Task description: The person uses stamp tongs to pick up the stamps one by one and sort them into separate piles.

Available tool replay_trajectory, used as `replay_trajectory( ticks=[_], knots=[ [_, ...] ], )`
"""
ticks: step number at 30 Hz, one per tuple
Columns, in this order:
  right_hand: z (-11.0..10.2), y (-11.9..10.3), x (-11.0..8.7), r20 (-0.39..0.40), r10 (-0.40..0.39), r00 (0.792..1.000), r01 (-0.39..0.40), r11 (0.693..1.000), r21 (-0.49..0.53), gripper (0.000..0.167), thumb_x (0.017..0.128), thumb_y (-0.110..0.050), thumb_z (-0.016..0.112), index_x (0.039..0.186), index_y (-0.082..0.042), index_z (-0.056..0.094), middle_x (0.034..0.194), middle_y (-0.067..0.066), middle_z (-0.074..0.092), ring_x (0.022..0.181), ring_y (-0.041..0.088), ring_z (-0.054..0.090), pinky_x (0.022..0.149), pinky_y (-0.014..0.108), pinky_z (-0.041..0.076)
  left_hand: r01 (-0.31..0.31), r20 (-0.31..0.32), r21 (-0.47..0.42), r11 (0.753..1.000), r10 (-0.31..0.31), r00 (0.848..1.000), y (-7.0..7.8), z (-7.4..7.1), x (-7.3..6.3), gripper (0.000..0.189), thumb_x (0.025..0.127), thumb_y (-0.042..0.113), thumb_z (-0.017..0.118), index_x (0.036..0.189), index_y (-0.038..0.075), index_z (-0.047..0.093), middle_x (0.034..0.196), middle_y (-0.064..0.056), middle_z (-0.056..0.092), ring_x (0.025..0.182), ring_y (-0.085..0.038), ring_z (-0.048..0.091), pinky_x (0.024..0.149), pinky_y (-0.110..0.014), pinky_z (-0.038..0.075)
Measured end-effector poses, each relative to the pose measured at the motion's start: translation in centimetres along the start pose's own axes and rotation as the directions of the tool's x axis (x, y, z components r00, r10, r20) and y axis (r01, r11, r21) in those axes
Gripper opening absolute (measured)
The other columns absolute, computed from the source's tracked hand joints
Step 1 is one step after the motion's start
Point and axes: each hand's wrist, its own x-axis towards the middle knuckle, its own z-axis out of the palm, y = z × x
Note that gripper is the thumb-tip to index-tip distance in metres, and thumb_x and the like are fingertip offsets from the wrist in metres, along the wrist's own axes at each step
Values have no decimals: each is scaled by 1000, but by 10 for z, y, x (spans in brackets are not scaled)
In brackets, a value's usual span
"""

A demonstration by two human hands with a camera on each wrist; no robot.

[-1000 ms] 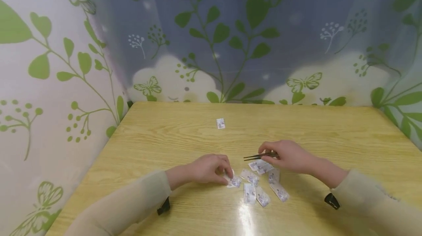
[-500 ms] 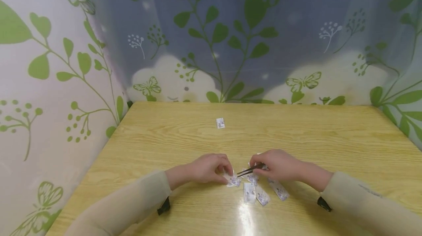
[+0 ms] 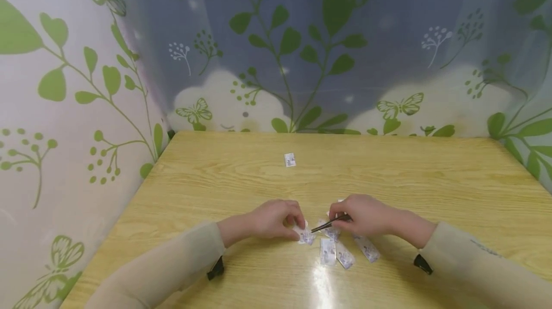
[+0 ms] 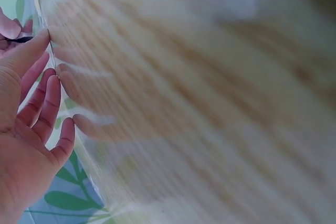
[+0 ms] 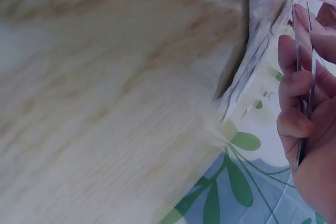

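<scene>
My left hand is at the left of the scattered packets, with thumb and fingertips holding the left edge of a small white-and-purple printed packet. In the left wrist view, the fingertips of that hand are right at the table surface. My right hand grips dark, slim tweezers. Their tips point left and down, close to the right edge of the packet, and in the right wrist view the two prongs stand slightly apart. Right of the held packet lie several similar packets, some partly hidden under my right hand.
A lone small printed packet lies toward the back of the wooden table. Another packet lies below my right hand. Curtain-like cloth with leaves and butterflies hangs behind and to the left. Black straps are on both wrists.
My right hand has moved left and down with the tweezers, bringing their tips beside the packet at my left hand. The left hand has stayed in place.
</scene>
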Motion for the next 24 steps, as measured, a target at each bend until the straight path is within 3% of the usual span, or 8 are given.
replay_trajectory(
  ticks=[11,24],
  knots=[
    [-7,-5,-7,50,32,998,-34,999,29,5,94,-19,65,91,-18,69,76,-15,63,60,-2,50,60,24,46,12,5,-18,1000,-12,1000,1,0,0,19,83,21,79,99,17,69,97,14,59,88,-3,56,80,-17,46],
    [-1,-1,-8,20,7,1000,-7,1000,23,5,93,-20,65,89,-20,68,75,-19,59,61,-2,50,60,23,45,-2,-7,-4,1000,2,1000,-1,1,1,21,83,21,79,100,17,69,98,12,60,87,-3,55,79,-18,46]
  ],
)
